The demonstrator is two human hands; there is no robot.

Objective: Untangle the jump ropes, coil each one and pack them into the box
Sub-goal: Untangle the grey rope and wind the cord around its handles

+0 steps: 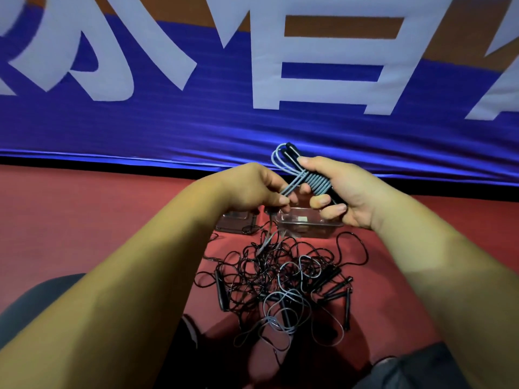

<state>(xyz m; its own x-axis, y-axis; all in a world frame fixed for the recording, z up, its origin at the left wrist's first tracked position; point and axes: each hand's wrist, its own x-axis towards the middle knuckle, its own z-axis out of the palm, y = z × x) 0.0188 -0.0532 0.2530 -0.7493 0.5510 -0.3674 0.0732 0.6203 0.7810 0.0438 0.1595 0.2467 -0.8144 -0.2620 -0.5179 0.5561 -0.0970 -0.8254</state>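
Nearest are the person's dark trouser legs [415, 369] and two bare forearms reaching forward over a red carpeted floor [84, 220]. Between the knees lies the tangled heap of thin black and grey jump ropes [280, 279], their slim black handles [334, 287] poking out at its right side.

Just beyond the heap stands the clear plastic box [306, 220]. A darker flat tray or lid [237, 223] sits beside it to the left, and black cord strays onto its edge.

Above the box, the right hand [345, 195] has its fingers curled tight round the black handles of a grey jump rope [318, 183], whose cord is wound in close turns round them. The left hand [252, 189] pinches the free run of that same cord between thumb and fingertips; from there it trails down into the heap.

The cord looks light, thin, smooth and springy, so it probably slips and uncoils once released. The rigid handles are the sure hold. The trailing end seems snagged in the heap, which could drag along.

Farthest back hangs a blue fabric banner with large white characters [196, 127].
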